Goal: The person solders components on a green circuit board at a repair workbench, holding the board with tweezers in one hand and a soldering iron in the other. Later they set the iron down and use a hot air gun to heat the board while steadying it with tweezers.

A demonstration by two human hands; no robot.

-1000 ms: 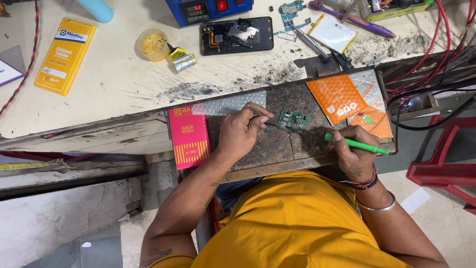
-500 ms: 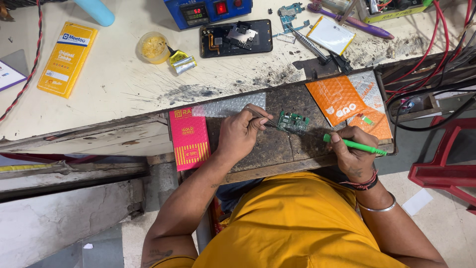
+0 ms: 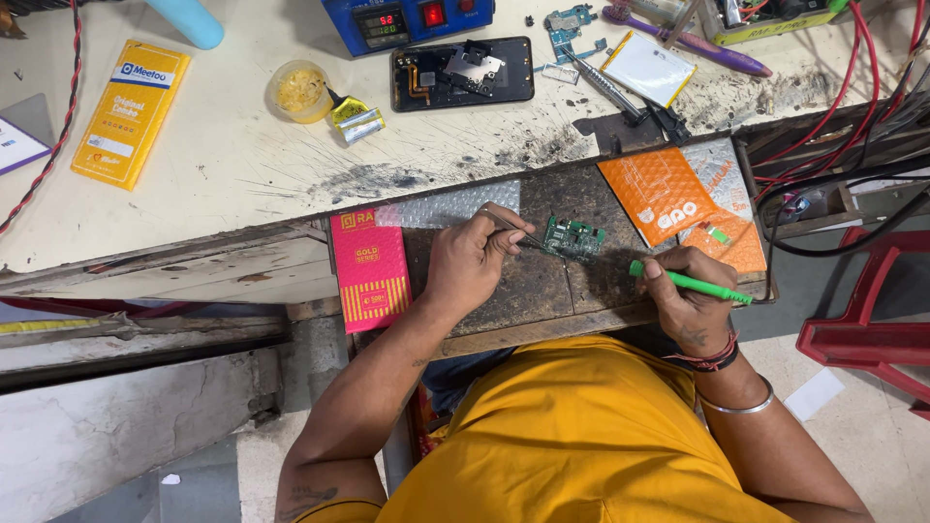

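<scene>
The desk (image 3: 242, 165) is pale laminate, scuffed and scorched black near the middle. The lower shelf (image 3: 542, 291) looks like dark, rough worn wood. The board (image 3: 573, 235) is matt green with tiny shiny metal bits. The tweezers (image 3: 513, 230) are thin bare metal. The pen (image 3: 693, 284) is smooth green plastic. The orange bag (image 3: 659, 194) is glossy bubble plastic, and the pink box (image 3: 370, 271) is printed card.

Left hand (image 3: 472, 260) pinches metal tweezers (image 3: 513, 229) against a small green circuit board (image 3: 573, 236) on the dark work mat (image 3: 542, 291), right hand (image 3: 690, 302) gripping a green-handled tool (image 3: 693, 283) just right; opened phone (image 3: 463, 73) farther off.
</scene>
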